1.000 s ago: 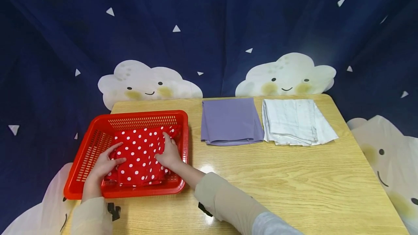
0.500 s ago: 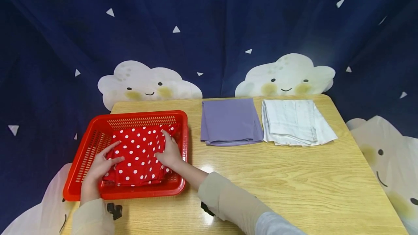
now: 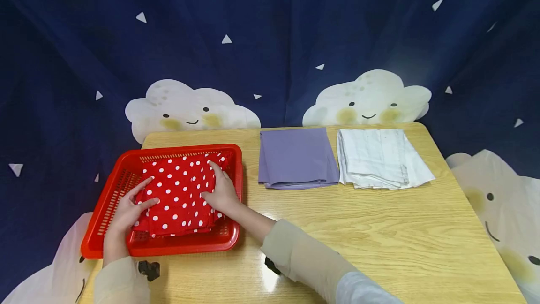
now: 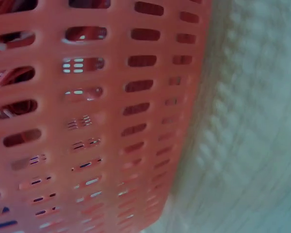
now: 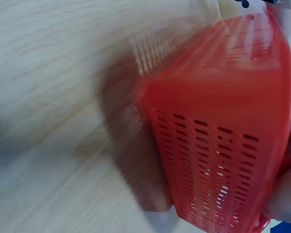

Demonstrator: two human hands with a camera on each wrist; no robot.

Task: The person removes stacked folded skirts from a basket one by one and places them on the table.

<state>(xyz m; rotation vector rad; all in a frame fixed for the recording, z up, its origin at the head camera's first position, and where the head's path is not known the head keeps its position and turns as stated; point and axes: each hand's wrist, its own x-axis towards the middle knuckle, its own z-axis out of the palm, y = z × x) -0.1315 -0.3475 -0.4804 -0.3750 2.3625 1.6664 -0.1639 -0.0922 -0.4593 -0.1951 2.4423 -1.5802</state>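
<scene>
A folded red cloth with white polka dots (image 3: 179, 196) is in the red plastic basket (image 3: 181, 249) in the head view. My left hand (image 3: 126, 212) grips the cloth's left side, thumb on top. On the opposite side, my right hand (image 3: 223, 193) holds the cloth with its thumb on top too. The fingers beneath the cloth are hidden. The left wrist view is filled by the basket's slotted wall (image 4: 114, 111), with no hand showing. At the right edge of the right wrist view, part of my right hand (image 5: 286, 196) appears past the basket rim.
A folded purple cloth (image 3: 297, 156) lies at the back of the wooden table (image 3: 358, 229), right of the basket. Beside it lies a folded white cloth (image 3: 375, 156). A dark blue curtain (image 3: 278, 22) with clouds hangs behind the table.
The polka-dot cloth has risen slightly in the basket, now covering more of the back wall's slots. Both hands have moved slightly up with it.
</scene>
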